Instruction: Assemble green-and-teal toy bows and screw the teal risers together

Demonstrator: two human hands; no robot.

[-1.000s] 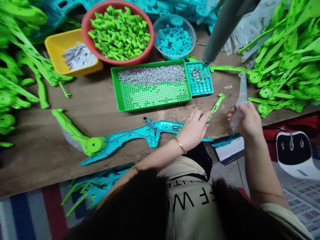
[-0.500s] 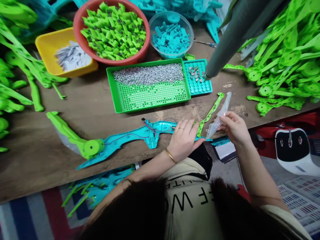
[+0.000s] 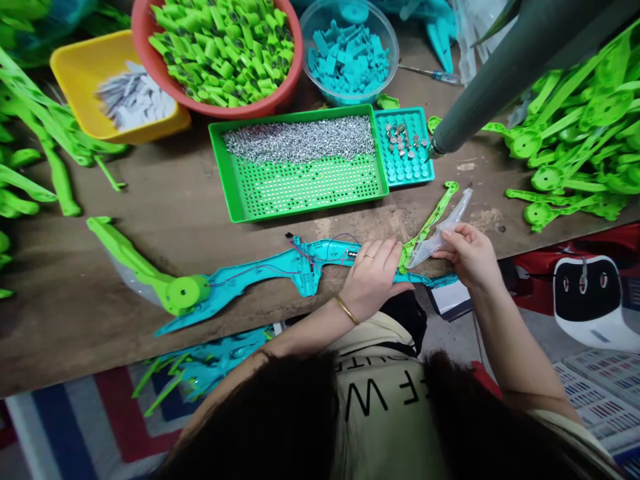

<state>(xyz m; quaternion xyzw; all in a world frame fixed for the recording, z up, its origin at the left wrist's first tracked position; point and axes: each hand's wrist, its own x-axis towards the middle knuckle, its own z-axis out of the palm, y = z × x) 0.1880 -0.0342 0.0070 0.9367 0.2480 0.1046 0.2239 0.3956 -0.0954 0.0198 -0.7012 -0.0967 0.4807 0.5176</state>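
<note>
A long blue plastic shell [image 3: 255, 272], shaped like half of a toy bow, lies on the bench with thin wires along it. A green limb with a round hub [image 3: 183, 291] is joined to its left end. My left hand [image 3: 373, 277] is closed over the shell's right part, thumb along the near edge, hiding what is beneath. A second green limb [image 3: 434, 217] sticks up at the right end beside my fingers. My right hand [image 3: 469, 253] pinches a translucent curved plastic piece [image 3: 440, 235], its lower end against the base of that green limb.
Beyond the shell are a green tray of small screws [image 3: 300, 193] and a blue tray of metal discs [image 3: 405, 143]. Behind stand a red bowl [image 3: 220, 110], a clear bowl [image 3: 395, 57] and a yellow bin [image 3: 65, 63]. A grey pole [image 3: 480, 93] slants in; green limbs [image 3: 590, 133] pile up right.
The translucent piece has come closer to the right green limb, its lower end moving left to the limb's base. My left hand still covers the shell. The whole view has shifted slightly.
</note>
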